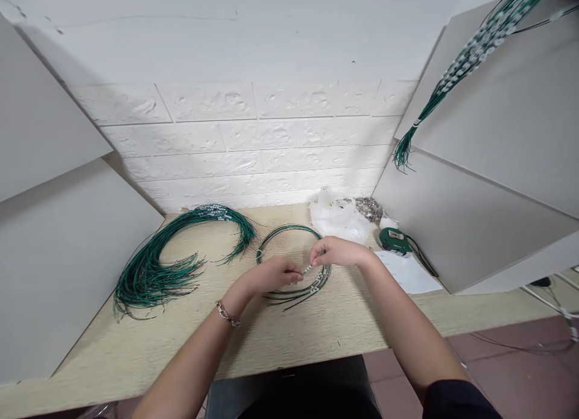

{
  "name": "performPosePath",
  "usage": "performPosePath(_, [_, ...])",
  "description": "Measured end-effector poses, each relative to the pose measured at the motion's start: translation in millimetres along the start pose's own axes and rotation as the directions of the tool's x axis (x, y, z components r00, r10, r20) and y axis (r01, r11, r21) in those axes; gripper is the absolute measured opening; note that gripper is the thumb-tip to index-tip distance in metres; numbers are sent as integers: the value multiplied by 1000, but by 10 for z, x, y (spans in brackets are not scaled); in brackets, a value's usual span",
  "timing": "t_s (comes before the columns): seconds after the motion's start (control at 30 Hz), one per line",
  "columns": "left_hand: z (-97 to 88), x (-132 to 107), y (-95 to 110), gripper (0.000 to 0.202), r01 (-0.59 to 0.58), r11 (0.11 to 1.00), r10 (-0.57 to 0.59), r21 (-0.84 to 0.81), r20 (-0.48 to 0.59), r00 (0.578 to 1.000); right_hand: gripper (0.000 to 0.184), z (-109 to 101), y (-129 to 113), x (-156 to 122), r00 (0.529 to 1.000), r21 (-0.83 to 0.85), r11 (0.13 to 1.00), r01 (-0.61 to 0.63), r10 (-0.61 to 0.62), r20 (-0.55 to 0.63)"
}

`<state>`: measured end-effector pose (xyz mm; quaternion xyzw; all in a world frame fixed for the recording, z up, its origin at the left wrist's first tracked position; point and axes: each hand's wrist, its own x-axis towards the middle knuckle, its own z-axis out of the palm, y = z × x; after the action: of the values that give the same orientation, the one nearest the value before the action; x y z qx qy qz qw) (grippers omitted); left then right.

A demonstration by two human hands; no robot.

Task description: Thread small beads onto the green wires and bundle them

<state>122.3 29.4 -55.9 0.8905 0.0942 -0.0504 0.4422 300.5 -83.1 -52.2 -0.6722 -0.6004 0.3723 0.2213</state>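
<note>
Over a loose coil of thin green wire, both hands meet. My left hand has thumb and fingers closed on a wire at the coil's inner side. Just to the right, my right hand pinches the same wire, and a short stretch with small white sleeves shows between the fingertips. More white sleeves sit along the coil's right side, close below my right hand. A small tie goes around the coil at its left. Dark wire ends stick out at the lower edge.
A thick bundle of green wires lies curved on the table at left. Behind right are a white plastic bag, a pile of small metal parts, a green tape measure and paper. Another bundle hangs over the right panel.
</note>
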Motion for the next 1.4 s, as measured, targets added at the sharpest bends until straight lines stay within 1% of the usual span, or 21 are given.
performPosePath(0.1, [-81,-40,28,29,29,999,-30,14,32,999,17,19,-23,31,997,43,998,40,-37,-64])
performPosePath(0.17, [-139,-67,53,30,40,995,-41,-90,-7,999,18,46,-68,54,981,70,994,86,-73,-179])
performPosePath(0.2, [-168,-78,61,29,36,984,-40,-173,-18,999,18,61,-96,64,959,70,990,121,-98,-265])
performPosePath(0.23, [-194,-85,65,29,27,963,-37,-269,-31,999,18,78,-123,73,924,53,986,160,-130,-360])
performPosePath(0.3, [-235,-93,59,29,0,886,-38,-464,-73,997,16,113,-169,84,814,-32,973,227,-207,-542])
performPosePath(0.37, [-251,-97,41,29,-26,782,-55,-622,-111,992,15,152,-191,89,702,-159,955,250,-292,-650])
performPosePath(0.4, [-250,-99,33,29,-32,730,-66,-683,-116,991,14,173,-193,91,659,-223,944,242,-329,-677])
performPosePath(0.47, [-233,-103,27,27,-31,646,-72,-763,-101,992,15,218,-190,95,603,-334,919,212,-392,-695])
performPosePath(0.53, [-206,-100,31,27,-43,594,-62,-803,-99,993,17,269,-192,104,567,-405,893,197,-441,-696])
performPosePath(0.6, [-180,-84,36,29,-97,555,-53,-826,-151,987,18,324,-214,118,528,-415,883,219,-464,-711])
performPosePath(0.67, [-160,-56,35,31,-177,542,-71,-821,-255,964,19,380,-256,139,501,-336,903,267,-428,-752])
performPosePath(0.7, [-152,-39,32,30,-214,561,-91,-800,-316,944,19,406,-279,151,507,-259,921,291,-379,-774])
performPosePath(0.73, [-145,-23,30,28,-238,602,-111,-762,-375,920,19,430,-301,165,531,-162,937,310,-312,-788])
performPosePath(0.8, [-132,2,31,25,-241,718,-126,-653,-462,878,20,466,-333,195,611,59,945,323,-160,-775])
performPosePath(0.87, [-119,17,39,26,-206,807,-122,-554,-497,859,23,485,-343,225,689,246,920,304,-34,-724])
performPosePath(0.9, [-113,22,45,28,-186,831,-125,-524,-502,856,24,491,-343,238,716,312,904,292,9,-698])
performPosePath(1.0, [-101,37,44,29,-157,864,-141,-478,-528,837,24,507,-333,271,773,415,872,260,69,-631])
performPosePath(1.1, [-97,57,14,29,-165,882,-132,-442,-565,814,24,538,-329,293,803,454,855,250,79,-591])
performPosePath(1.17, [-96,68,-7,30,-160,886,-133,-436,-569,811,25,562,-330,302,813,466,849,247,80,-576])
performPosePath(1.27, [-93,76,-20,26,-154,881,-159,-446,-588,793,25,584,-339,308,821,482,842,244,85,-564])
performPosePath(1.4, [-89,81,-23,21,-196,866,-167,-461,-635,754,23,583,-353,305,825,522,821,232,118,-553])
